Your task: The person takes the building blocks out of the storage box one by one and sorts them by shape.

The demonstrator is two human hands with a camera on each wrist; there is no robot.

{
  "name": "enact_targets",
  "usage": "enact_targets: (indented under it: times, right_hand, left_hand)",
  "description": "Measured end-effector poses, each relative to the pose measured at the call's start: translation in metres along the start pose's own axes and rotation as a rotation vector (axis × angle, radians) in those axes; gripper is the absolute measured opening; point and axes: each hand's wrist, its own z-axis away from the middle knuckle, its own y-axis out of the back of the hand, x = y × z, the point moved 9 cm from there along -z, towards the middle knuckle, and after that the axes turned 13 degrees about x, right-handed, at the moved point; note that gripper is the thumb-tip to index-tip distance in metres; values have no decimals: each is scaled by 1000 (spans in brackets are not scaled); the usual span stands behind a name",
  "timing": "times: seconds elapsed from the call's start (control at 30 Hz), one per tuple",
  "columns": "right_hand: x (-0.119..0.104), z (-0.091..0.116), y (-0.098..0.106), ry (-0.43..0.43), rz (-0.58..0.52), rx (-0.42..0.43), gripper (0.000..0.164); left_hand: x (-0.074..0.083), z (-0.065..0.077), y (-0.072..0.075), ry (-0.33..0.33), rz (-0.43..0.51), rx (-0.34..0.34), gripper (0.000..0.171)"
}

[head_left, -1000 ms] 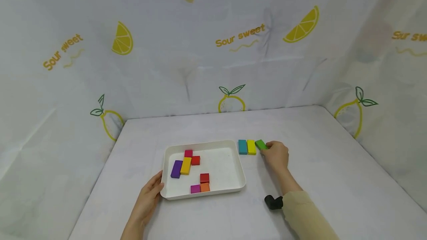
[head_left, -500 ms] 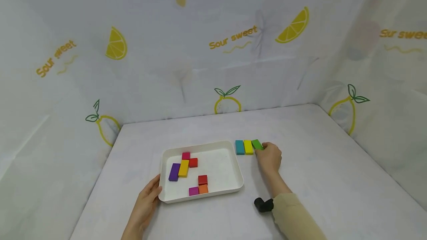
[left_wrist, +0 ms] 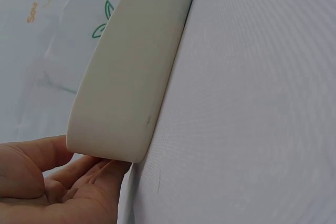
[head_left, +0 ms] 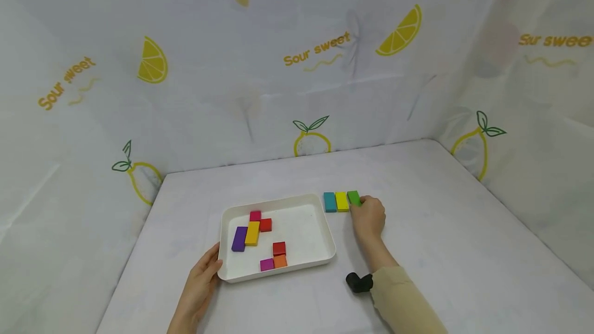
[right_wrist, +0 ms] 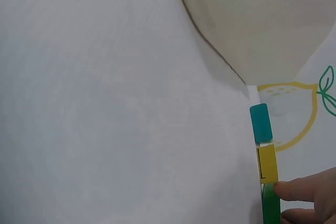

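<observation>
My right hand (head_left: pixel 368 216) pinches a green block (head_left: pixel 354 198) on the table, at the right end of a short row. Beside it lie a yellow block (head_left: pixel 342 201) and a teal block (head_left: pixel 330 202). In the right wrist view the thumb and a finger meet the green block (right_wrist: pixel 271 203), which sits against the yellow one (right_wrist: pixel 267 163). My left hand (head_left: pixel 198 282) holds the white tray (head_left: pixel 306 262) at its front left corner. In the left wrist view the thumb is at the rim of the tray (left_wrist: pixel 121 77), the other fingers low against its end.
Inside the tray are a purple block (head_left: pixel 239 239), an orange-yellow block (head_left: pixel 252 233), and several small red, pink, magenta and orange cubes. A black device (head_left: pixel 359 282) sits by the right sleeve (head_left: pixel 406 298). A lemon-print sheet (head_left: pixel 209 92) hangs behind the table.
My right hand has turned the green block from a slant to nearly parallel with the yellow block and brought it closer. The left hand stays on the tray; the head view has shifted slightly.
</observation>
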Motion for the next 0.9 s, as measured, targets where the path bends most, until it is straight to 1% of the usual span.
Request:
enact_targets:
  times: [0.1, 0.3, 0.4, 0.5, 0.63, 0.77, 0.83, 0.9]
  right_hand:
    - [-4, 1, -1, 19, 1, 7, 37]
    - [-6, 4, -2, 7, -3, -9, 40]
    - [-4, 5, -3, 1, -12, 1, 40]
    - [-2, 3, -2, -17, -33, 15, 39]
    - [-3, 0, 4, -37, -92, 38, 37]
    - [-18, -4, 9, -25, -159, 27, 37]
    - [-31, -5, 11, -14, -193, -3, 38]
    - [-50, -3, 12, 8, -226, -45, 39]
  left_hand:
    - [-1, 1, 2, 4, 3, 5, 58]
    - [-4, 3, 5, 7, 7, 16, 59]
    - [-6, 3, 6, 5, 6, 23, 59]
    - [-6, 3, 5, -2, 5, 25, 58]
    - [-2, 1, 3, -25, 13, 11, 58]
    - [2, -1, 1, -43, 17, -5, 57]
    - [3, -1, 1, -45, 17, -8, 57]
    - [3, -1, 1, -48, 18, -10, 57]
